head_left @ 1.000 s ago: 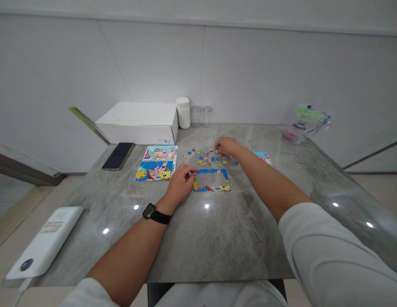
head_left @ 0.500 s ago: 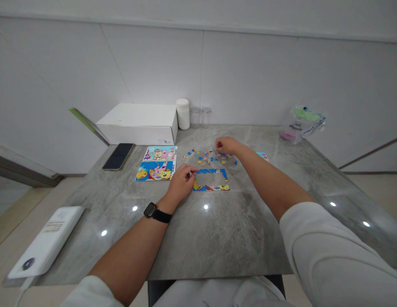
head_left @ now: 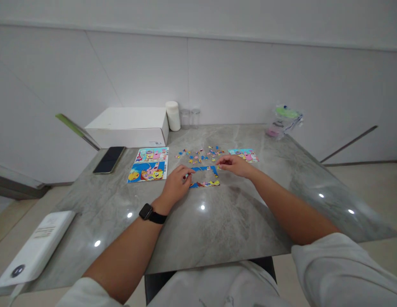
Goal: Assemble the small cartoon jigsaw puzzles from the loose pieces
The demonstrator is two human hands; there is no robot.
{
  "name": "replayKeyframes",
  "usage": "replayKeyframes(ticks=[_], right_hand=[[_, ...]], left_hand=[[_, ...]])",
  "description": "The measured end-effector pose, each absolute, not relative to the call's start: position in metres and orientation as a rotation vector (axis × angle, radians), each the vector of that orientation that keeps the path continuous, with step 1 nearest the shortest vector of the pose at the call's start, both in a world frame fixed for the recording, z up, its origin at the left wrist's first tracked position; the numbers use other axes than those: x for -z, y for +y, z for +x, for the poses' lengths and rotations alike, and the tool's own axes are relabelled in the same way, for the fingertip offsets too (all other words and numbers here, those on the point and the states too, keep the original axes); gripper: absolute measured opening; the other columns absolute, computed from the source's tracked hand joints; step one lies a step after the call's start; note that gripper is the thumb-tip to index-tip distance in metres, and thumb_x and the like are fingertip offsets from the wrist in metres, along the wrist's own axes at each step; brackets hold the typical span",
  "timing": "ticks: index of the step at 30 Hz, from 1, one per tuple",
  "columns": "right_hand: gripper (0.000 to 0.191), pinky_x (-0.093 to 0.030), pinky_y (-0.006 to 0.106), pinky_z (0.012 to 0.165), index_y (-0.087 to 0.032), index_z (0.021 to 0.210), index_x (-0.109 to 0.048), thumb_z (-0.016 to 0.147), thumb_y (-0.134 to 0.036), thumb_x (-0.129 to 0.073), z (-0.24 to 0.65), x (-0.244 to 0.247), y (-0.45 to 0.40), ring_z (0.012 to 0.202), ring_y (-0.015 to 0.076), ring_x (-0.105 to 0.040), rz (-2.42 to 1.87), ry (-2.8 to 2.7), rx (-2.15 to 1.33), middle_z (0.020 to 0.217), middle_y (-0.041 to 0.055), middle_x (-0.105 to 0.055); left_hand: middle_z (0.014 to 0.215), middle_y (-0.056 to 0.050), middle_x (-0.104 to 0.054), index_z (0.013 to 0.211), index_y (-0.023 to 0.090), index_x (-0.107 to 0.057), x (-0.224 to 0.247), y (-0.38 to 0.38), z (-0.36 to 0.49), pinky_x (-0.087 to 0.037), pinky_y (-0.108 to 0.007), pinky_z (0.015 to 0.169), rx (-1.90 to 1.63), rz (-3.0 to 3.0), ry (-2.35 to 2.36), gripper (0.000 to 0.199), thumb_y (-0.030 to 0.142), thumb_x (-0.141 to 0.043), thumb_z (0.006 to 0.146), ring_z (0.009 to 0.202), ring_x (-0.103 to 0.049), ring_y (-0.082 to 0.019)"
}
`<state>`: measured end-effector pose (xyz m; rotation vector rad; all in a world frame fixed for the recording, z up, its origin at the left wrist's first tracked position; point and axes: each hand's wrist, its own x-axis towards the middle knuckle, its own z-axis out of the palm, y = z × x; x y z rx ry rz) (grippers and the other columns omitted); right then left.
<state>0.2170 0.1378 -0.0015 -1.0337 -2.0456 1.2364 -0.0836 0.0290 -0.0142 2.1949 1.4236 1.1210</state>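
Note:
A partly joined jigsaw puzzle [head_left: 205, 184] lies flat on the grey table, its blue and yellow border around a bare middle. My left hand [head_left: 176, 184], with a black watch on the wrist, has its bent fingers on the puzzle's left edge and covers part of it. At the puzzle's upper right corner, my right hand [head_left: 233, 165] pinches a small puzzle piece [head_left: 217, 166], mostly hidden by the fingertips. Loose puzzle pieces [head_left: 195, 161] are scattered just behind the puzzle. To the left is a printed picture sheet [head_left: 144, 172] with two cartoon scenes.
Behind my right hand lies another cartoon picture card [head_left: 249, 154]. A phone [head_left: 109, 160], a white box [head_left: 128, 121], a white bottle [head_left: 173, 116] and two clear jars [head_left: 190, 118] stand left and back. A plastic bag [head_left: 283, 121] sits back right, a white device [head_left: 38, 245] front left.
My right hand has come back from the loose pieces to the puzzle's upper right corner, with a piece between its fingertips. The left hand stays at the puzzle's left edge. The view has shifted slightly.

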Motion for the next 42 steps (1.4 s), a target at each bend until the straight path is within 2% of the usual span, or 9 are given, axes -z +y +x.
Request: replayKeyframes(ticks=[4,9,15,18,24,29,32,35,42], right_hand=[[0.035,-0.052,0.03,0.073,-0.021,0.095,-0.073,0.071,-0.042,-0.086,0.219,0.013,0.123,0.073,0.0154,-0.063,-1.063,-1.866,-1.36,0.079,-0.0008,-0.069],[0.038,-0.053,0.03,0.076,-0.021,0.098,-0.07,0.068,-0.038,-0.086,0.217,0.03,0.117,0.076,0.0153,-0.065,-1.007,-1.725,-1.362,0.084,-0.0007,-0.07],[0.028,-0.052,0.03,0.073,-0.022,0.088,-0.066,0.074,-0.041,-0.08,0.22,0.045,0.114,0.074,0.0158,-0.062,-1.003,-1.771,-1.238,0.081,-0.001,-0.069],[0.022,-0.051,0.031,0.073,-0.021,0.088,-0.068,0.078,-0.04,-0.074,0.221,0.048,0.112,0.075,0.0169,-0.062,-1.013,-1.822,-1.177,0.081,0.0004,-0.07],[0.009,-0.048,0.03,0.074,-0.021,0.086,-0.073,0.087,-0.028,-0.068,0.218,0.041,0.106,0.08,0.0175,-0.061,-1.021,-1.963,-0.822,0.087,0.0029,-0.068],[0.01,-0.049,0.031,0.077,-0.023,0.093,-0.076,0.092,-0.026,-0.066,0.213,0.034,0.1,0.083,0.0188,-0.065,-0.966,-2.079,-0.756,0.093,0.0045,-0.072],[0.011,-0.049,0.03,0.073,-0.023,0.098,-0.075,0.091,-0.027,-0.068,0.213,0.037,0.098,0.078,0.0182,-0.064,-1.018,-2.07,-0.774,0.091,0.0035,-0.073],[0.008,-0.047,0.03,0.07,-0.023,0.093,-0.074,0.089,-0.027,-0.069,0.215,0.04,0.097,0.073,0.0174,-0.061,-1.063,-2.094,-0.771,0.085,0.0019,-0.072],[0.012,-0.048,0.032,0.079,-0.023,0.091,-0.075,0.092,-0.025,-0.063,0.218,0.035,0.097,0.081,0.0191,-0.064,-1.016,-2.223,-0.749,0.089,0.0035,-0.074]], left_hand=[[0.105,-0.006,-0.069,0.109,0.021,-0.075,0.007,0.015,-0.067,-0.055,-0.035,0.09,-1.199,2.293,1.341,0.022,0.014,-0.057,0.098,0.099,-0.066,-0.02],[0.109,-0.007,-0.071,0.11,0.022,-0.074,-0.01,0.005,-0.047,-0.055,-0.038,0.096,-1.131,2.394,1.241,0.02,0.015,-0.059,0.099,0.105,-0.067,-0.021],[0.113,-0.009,-0.072,0.114,0.021,-0.073,-0.011,0.013,-0.026,-0.054,-0.04,0.094,-0.734,2.68,1.101,0.022,0.016,-0.06,0.098,0.105,-0.065,-0.024],[0.116,-0.009,-0.072,0.118,0.021,-0.073,0.002,0.014,-0.021,-0.052,-0.042,0.097,-0.749,2.719,1.116,0.026,0.014,-0.06,0.097,0.109,-0.064,-0.025],[0.112,-0.009,-0.072,0.121,0.022,-0.073,0.012,0.016,-0.029,-0.051,-0.041,0.092,-0.694,2.738,1.088,0.026,0.018,-0.059,0.1,0.104,-0.063,-0.024],[0.115,-0.009,-0.071,0.122,0.023,-0.072,0.009,0.015,-0.027,-0.05,-0.042,0.094,-0.645,2.748,1.111,0.025,0.021,-0.058,0.101,0.108,-0.061,-0.025],[0.118,-0.009,-0.07,0.125,0.024,-0.071,0.009,0.012,-0.025,-0.049,-0.043,0.095,-0.598,2.773,1.104,0.026,0.022,-0.057,0.102,0.108,-0.061,-0.025],[0.122,-0.01,-0.069,0.126,0.023,-0.07,0.01,0.009,-0.024,-0.047,-0.044,0.097,-0.565,2.797,1.113,0.026,0.024,-0.056,0.103,0.112,-0.059,-0.026],[0.128,-0.011,-0.066,0.135,0.023,-0.067,0.011,0.01,-0.023,-0.047,-0.047,0.1,-0.514,2.793,1.143,0.033,0.03,-0.056,0.104,0.117,-0.057,-0.028]])
